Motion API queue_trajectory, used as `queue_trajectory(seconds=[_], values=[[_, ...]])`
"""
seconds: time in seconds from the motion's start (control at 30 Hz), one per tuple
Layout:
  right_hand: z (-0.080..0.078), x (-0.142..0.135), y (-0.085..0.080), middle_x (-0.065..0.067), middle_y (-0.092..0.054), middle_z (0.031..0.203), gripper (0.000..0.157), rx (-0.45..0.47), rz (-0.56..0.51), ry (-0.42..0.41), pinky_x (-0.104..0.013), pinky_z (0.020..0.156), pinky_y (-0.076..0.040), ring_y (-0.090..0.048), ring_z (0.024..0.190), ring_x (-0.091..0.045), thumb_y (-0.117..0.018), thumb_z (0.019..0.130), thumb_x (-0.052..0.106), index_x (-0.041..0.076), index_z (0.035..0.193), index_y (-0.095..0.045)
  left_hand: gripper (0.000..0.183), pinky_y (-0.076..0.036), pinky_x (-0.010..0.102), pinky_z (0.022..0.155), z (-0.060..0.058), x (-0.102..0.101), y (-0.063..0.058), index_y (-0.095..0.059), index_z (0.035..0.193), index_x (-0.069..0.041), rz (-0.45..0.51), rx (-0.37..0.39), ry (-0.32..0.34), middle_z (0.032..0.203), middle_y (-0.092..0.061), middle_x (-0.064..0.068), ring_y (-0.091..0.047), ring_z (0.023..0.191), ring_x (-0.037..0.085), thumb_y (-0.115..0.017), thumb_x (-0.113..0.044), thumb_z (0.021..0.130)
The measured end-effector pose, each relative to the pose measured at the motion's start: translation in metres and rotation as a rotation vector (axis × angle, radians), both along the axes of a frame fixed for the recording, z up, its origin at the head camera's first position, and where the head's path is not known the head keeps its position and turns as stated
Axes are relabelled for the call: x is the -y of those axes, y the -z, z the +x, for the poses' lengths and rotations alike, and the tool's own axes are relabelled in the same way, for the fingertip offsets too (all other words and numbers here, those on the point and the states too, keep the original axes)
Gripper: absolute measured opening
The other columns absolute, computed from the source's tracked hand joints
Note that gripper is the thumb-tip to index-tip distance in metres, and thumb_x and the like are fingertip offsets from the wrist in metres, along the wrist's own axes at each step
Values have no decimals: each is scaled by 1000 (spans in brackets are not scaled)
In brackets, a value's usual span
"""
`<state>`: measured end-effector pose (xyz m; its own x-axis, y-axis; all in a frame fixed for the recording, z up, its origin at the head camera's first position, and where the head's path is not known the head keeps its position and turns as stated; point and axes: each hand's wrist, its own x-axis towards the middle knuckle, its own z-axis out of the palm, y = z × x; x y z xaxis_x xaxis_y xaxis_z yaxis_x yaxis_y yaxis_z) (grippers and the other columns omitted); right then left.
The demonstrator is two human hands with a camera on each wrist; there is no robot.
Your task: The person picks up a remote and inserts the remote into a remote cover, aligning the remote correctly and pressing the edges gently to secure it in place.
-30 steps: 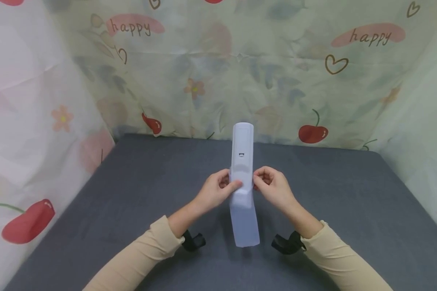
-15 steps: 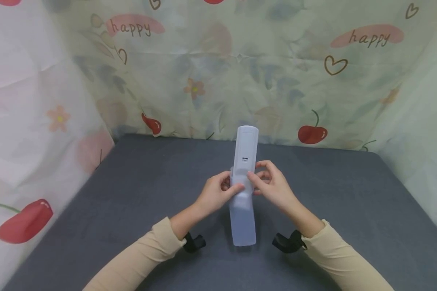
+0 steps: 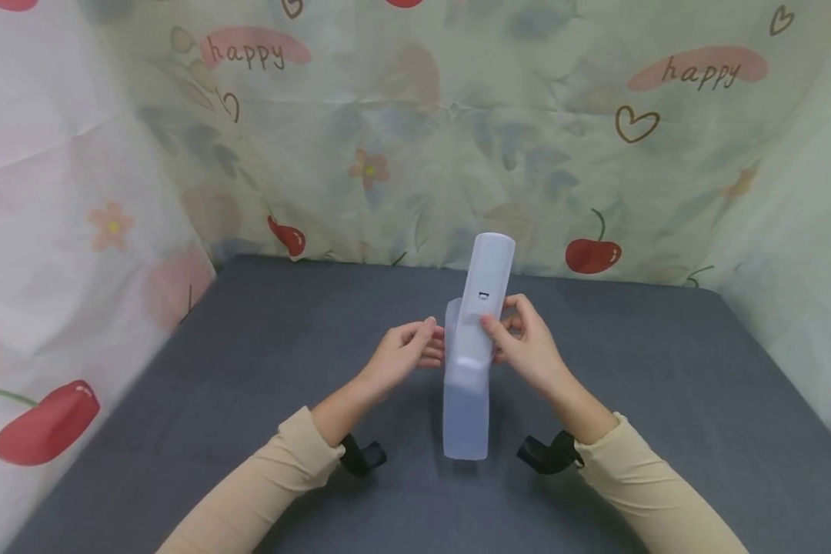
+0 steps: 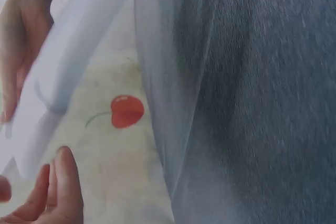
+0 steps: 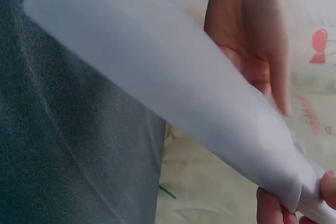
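Note:
A long white plastic object stands between the two hands, its top leaning right in the head view. It has a small dark slot on its upper face and a bluish, smooth lower part. A thin translucent edge shows along its upper left side. My right hand grips it at mid-length, thumb on the near face and fingers behind the right side. Beside its left side is my left hand, fingers loosely extended with the tips right at the edge. In the left wrist view, the left fingers hold nothing.
A dark grey cloth-covered table lies below. Patterned curtains with cherries and hearts close off the back and sides. Black wrist mounts hang beneath both wrists.
The left hand has let go of the white object and moved slightly left. The right hand has taken hold of it with the thumb on its face. Its top has tilted right.

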<state>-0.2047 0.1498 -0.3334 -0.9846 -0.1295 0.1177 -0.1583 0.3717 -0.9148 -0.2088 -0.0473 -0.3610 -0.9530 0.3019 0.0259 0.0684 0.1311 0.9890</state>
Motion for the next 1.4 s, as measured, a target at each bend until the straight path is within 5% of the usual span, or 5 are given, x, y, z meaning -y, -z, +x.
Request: queue_trajectory(seconds=[0.2, 0.53, 1.4], values=[[-2, -3, -1, -21, -59, 94, 37, -3, -62, 30, -31, 62, -56, -63, 69, -9, -53, 95, 24, 2, 121, -37, 28, -54, 37, 84, 0, 6, 2, -63, 111, 3, -9, 82, 27, 108, -67, 20, -68, 92, 22, -58, -17, 93], [-3, -2, 1, -30, -56, 117, 42, 3, -84, -66, -29, 69, -54, -63, 85, -16, -47, 98, 28, 5, 127, -29, 21, -57, 32, 74, 8, 0, 2, -67, 102, 3, 45, 43, -64, 95, -69, 18, -65, 74, 8, -63, -13, 89], [-4, 0, 8, -33, -53, 118, 40, 50, -61, -257, -28, 69, -51, -60, 82, -12, -39, 101, 28, 5, 129, -22, 19, -56, 27, 69, 11, -4, 1, -67, 98, 5, 62, 72, -157, 89, -68, 15, -62, 71, 7, -60, -10, 90]])
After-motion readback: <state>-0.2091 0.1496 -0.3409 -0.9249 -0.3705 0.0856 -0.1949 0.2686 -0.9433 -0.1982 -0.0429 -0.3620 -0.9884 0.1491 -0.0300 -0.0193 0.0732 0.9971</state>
